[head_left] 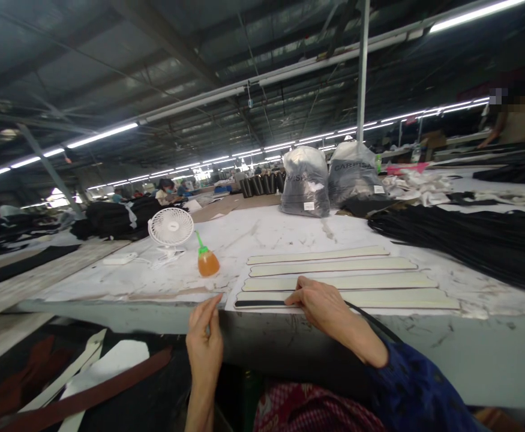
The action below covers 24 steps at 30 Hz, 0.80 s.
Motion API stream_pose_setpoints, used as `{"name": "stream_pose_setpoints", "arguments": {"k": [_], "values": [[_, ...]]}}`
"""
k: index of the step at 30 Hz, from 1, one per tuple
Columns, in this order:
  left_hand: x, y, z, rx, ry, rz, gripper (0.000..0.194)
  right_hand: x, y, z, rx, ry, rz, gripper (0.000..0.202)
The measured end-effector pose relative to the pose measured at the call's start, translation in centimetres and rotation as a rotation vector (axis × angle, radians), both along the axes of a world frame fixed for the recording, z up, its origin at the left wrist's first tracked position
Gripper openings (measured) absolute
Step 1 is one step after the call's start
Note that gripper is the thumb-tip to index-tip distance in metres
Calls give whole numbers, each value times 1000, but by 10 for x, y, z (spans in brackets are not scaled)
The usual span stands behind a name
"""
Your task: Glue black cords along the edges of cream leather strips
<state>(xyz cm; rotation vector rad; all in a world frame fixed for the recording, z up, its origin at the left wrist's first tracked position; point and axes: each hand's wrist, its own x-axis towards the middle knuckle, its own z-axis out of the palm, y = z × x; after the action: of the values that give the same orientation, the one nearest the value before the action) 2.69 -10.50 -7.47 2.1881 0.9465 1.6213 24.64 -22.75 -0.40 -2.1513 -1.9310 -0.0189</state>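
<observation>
Four long pale strips with dark edges lie side by side on the white-covered table; the nearest pale strip (392, 299) runs along the front edge. A black strip (262, 303) lies on its left end. My right hand (318, 303) pinches the black strip against the pale one, and the black strip's other part trails out behind the hand to the right. My left hand (206, 333) is raised at the table's front edge, left of the strips, with thumb and fingertips close together; whatever is between them is too small to make out.
A glue bottle (208, 262) with a green nozzle and a white fan (171, 229) stand left of the strips. Behind are two filled plastic bags (306, 183). Many black strips (469, 243) lie at the right. Brown and white pieces lie below the table edge, left.
</observation>
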Motion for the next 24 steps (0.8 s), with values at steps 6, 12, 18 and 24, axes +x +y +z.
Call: {"name": "stream_pose_setpoints", "arguments": {"k": [6, 12, 18, 24], "values": [[52, -28, 9, 77, 197, -341, 36, -2, -1, 4, -13, 11, 6, 41], [77, -32, 1, 126, 347, -349, 43, 9, -7, 3, 39, 23, 74, 40], [71, -19, -8, 219, 438, -363, 47, 50, -44, 16, 107, 103, -38, 29], [74, -16, -14, 317, 481, -304, 57, 69, -67, 12, 67, 78, -87, 33]]}}
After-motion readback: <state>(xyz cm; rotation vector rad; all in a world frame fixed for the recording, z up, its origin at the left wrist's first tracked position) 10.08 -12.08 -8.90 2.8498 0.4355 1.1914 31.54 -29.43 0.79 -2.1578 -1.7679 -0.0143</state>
